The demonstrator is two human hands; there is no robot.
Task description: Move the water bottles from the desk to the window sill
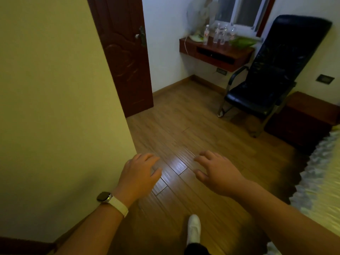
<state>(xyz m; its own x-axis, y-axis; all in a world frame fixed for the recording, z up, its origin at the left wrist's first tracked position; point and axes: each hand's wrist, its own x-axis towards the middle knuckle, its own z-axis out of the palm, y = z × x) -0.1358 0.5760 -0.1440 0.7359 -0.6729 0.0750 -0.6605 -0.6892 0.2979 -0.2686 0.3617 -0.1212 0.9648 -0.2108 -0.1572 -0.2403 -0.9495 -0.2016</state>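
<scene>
— Nearest the lens: white shoe (pixel 194 225) stepping over brown wood-plank floor (pixel 184 116). Above it, left hand (pixel 139 172) with cream-strapped watch (pixel 106 197), and right hand (pixel 217 173), both spread, grasping nothing.

— And the clear plastic water bottles (pixel 219 34)?

— Far off on the red-brown wall-mounted desk (pixel 217 52), bunched close together, all upright, long axes vertical, caps toward the window (pixel 239 11). None on the sill (pixel 244 26) yet, as far as can be told.

— Risks?

— Probably toppling neighbours when reaching into so tight a cluster. Black armchair (pixel 266 70) beside the desk crowding the approach. Green plate (pixel 241 42) near enough to get knocked.
</scene>
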